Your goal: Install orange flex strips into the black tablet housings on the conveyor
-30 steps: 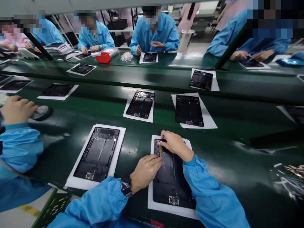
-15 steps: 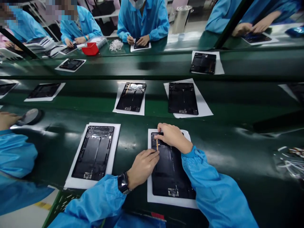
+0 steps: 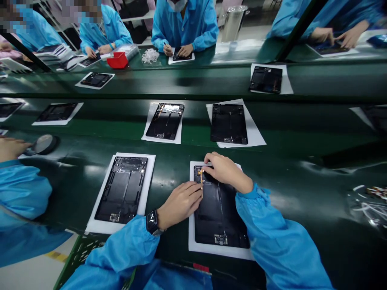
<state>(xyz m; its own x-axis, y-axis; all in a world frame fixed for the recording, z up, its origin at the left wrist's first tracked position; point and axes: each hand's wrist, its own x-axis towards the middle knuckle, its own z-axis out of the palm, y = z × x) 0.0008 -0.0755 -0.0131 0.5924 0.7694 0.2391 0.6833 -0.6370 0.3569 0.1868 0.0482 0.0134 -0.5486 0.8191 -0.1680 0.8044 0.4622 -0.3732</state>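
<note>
Several people (image 3: 185, 26) beyond green bench (image 3: 173, 169), left hand (image 3: 180, 203), grip together on orange strip (image 3: 201, 175), right hand (image 3: 225, 171), grip unclear

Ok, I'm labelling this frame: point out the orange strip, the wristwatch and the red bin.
Orange strip (image 3: 201, 176), head view: upper part.
Wristwatch (image 3: 151, 221), head view: dark face.
Red bin (image 3: 117, 61), head view: near wall.

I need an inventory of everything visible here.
Flat rectangular panels: many, black, across surfaces
Thin flexible strip: one, orange, over nearest right panel
Thin rectangular sheets: many, white, under panels
Smooth surfaces: several, green, throughout
Small open box: one, red, far side
Tangled heap: one, white, far side
Metal cylinder: one, silver, background
Perforated crate: one, green, lower left
People: several, mostly blue clothing, left and beyond
Wristwatch: one, black, left wrist
Left hand, right hand: two, blue sleeves, at strip
</note>
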